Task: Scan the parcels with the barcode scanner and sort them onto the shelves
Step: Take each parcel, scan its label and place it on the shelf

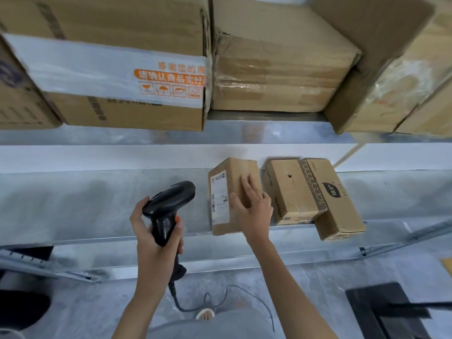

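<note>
A small cardboard parcel [223,216] with a white label on its left side stands on the metal shelf [85,206], its front end at the shelf's edge. My right hand [252,206] lies flat on top of it, fingers straight. My left hand [156,231] grips the handle of a black barcode scanner [168,204] just left of the parcel. The scanner's head is tilted up and away over the shelf. Its cable [220,297] hangs down to the floor.
Two more cardboard parcels [291,192] [335,199] lie right of the first; the right one overhangs the shelf edge. The shelf above carries large cartons [117,69] [276,69]. A dark mat [384,311] lies on the floor at right.
</note>
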